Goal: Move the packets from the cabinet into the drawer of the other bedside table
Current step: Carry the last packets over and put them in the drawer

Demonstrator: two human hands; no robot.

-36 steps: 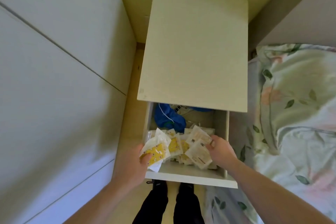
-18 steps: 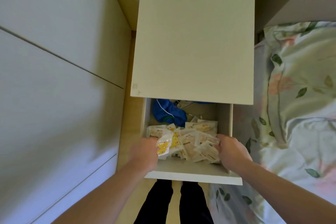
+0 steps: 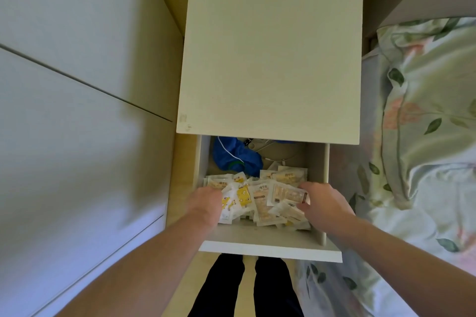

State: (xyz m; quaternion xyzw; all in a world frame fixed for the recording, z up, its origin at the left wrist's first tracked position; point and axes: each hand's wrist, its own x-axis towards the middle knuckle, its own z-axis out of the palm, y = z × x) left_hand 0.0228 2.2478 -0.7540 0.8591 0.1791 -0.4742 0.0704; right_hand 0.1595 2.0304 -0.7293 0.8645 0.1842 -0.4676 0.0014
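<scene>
Head view: the drawer (image 3: 268, 246) of the bedside table (image 3: 270, 46) stands pulled out toward the person, and a heap of packets (image 3: 260, 195) lies across its front half. By that showing the transfer looks largely done. The packets seen here are already inside the drawer, and what is left appears to be letting go, drawing the arms back and perhaps closing the drawer. Whether more packets wait in the cabinet cannot be told, since the cabinet is out of sight.

The left hand (image 3: 206, 203) sits at the 9 o'clock edge of the heap, its fingers hidden under the packets, so I cannot tell whether they grasp or have let go. The right hand (image 3: 325, 204) sits at the 3 o'clock edge, its fingers curled onto the nearest packet (image 3: 286, 193).

The heap runs with its long axis from 9 to 3 o'clock, spanning the drawer side to side. Single packets point every way (a yellow-printed one (image 3: 243, 197) lies roughly 12 to 6). Beyond the heap, at 12 o'clock, a blue cloth (image 3: 231, 154) and thin white cables (image 3: 273, 154) fill the drawer's back. A floral bedspread (image 3: 425, 110) lies at 3 o'clock of the table.
</scene>
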